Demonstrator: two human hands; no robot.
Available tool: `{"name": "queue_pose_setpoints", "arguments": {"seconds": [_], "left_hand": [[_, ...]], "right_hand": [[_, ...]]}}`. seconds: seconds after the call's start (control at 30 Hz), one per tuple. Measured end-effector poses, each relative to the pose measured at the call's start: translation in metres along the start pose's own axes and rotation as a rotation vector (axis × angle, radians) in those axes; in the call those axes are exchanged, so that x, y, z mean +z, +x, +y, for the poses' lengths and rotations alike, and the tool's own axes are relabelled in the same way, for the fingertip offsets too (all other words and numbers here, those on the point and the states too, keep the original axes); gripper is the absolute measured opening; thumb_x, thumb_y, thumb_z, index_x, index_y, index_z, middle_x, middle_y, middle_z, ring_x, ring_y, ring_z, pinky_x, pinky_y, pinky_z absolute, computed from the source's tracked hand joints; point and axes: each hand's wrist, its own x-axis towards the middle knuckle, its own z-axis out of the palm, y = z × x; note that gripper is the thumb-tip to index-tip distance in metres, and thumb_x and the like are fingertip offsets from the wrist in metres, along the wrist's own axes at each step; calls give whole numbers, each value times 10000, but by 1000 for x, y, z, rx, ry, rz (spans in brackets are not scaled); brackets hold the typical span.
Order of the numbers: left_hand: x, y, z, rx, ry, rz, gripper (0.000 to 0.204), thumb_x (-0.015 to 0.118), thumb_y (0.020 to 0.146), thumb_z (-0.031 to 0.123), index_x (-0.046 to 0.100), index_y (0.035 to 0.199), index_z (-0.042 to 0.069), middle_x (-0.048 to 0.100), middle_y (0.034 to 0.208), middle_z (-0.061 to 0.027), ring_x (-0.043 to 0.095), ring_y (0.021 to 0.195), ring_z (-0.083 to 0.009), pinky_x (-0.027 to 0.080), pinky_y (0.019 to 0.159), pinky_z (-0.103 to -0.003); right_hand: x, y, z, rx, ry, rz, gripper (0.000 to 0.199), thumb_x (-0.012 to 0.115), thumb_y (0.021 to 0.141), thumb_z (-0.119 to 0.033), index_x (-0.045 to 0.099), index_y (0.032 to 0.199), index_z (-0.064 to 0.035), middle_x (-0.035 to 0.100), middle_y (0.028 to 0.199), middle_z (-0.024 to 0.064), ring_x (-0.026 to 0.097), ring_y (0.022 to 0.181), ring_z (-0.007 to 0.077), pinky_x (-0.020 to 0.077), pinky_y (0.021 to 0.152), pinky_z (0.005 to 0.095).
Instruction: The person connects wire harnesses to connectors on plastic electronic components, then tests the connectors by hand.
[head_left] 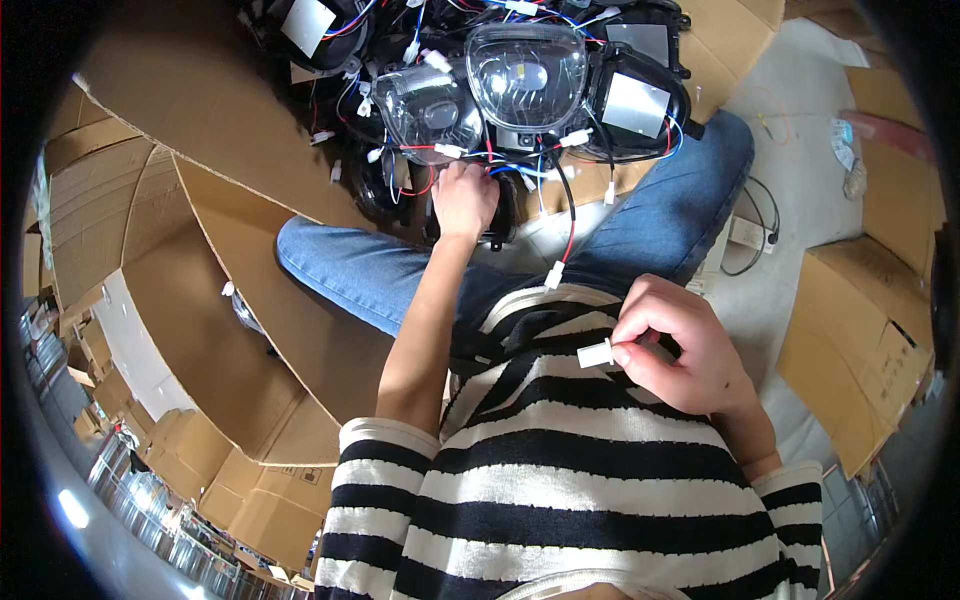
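Observation:
My right hand (685, 345) is in front of my body, pinching a small white plastic connector (595, 354) between thumb and fingertips. Farther off, my left hand (467, 203) reaches down at the near side of a pile of vehicle lamps. Its fingers are curled over a black lamp housing (502, 222) and partly hidden among wires, so what they grip cannot be made out. Just beyond it lie a clear-lensed round lamp (527, 78) and a second clear lamp (430, 108). A black cable (572, 200) ending in a white plug (554, 275) hangs between my hands.
More black lamp housings with silver plates (637, 104) and tangled wires fill the pile. On the left stand large open cardboard boxes (210, 330); another carton (860, 345) is at the right. My legs in jeans (665, 205) frame the pile. A thin black cable (770, 238) lies on the floor.

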Motion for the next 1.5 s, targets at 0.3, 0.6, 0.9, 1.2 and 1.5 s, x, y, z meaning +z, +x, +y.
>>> {"name": "queue_pose_setpoints", "arguments": {"seconds": [0.3, 0.6, 0.9, 1.2, 1.5], "left_hand": [[-123, -25, 36, -310, -1126, -272, 233, 422, 876, 227, 485, 873, 3, 425, 634, 36, 372, 578, -43, 321, 507, -195], [-184, -39, 65, 14, -934, -423, 408, 468, 808, 109, 353, 1173, -33, 492, 994, -179, 506, 859, -267, 386, 778, -329], [-198, -41, 75, 318, -760, -454, 441, 462, 751, 18, 363, 1178, -29, 521, 903, -207, 543, 710, -352, 453, 659, -371], [-196, -41, 78, 423, -549, -429, 499, 510, 699, 6, 362, 1172, -53, 533, 865, -203, 554, 678, -340, 473, 584, -357], [-198, -42, 83, 442, -526, -440, 515, 523, 690, 17, 353, 1169, -63, 540, 845, -191, 556, 677, -331, 468, 595, -363]], "right_hand": [[-4, 9, 3, -6, 9, -3, 74, 563, 685, 13, 494, 688, -15, 485, 660, 72, 481, 597, 183, 374, 551, 268], [-1, 10, -6, 7, 13, -31, 80, 567, 684, 16, 496, 691, -20, 487, 666, 72, 489, 613, 190, 379, 559, 273], [7, 15, -8, -171, -32, 118, 94, 551, 658, 36, 509, 718, -24, 480, 680, 51, 437, 574, 145, 338, 502, 244], [6, 13, -7, -261, -109, 167, 99, 564, 657, 41, 499, 698, -21, 480, 662, 63, 452, 572, 180, 346, 501, 270], [7, 15, -4, -247, -328, 218, 134, 568, 621, 61, 468, 666, -16, 449, 624, 81, 438, 551, 220, 332, 484, 301]]}}
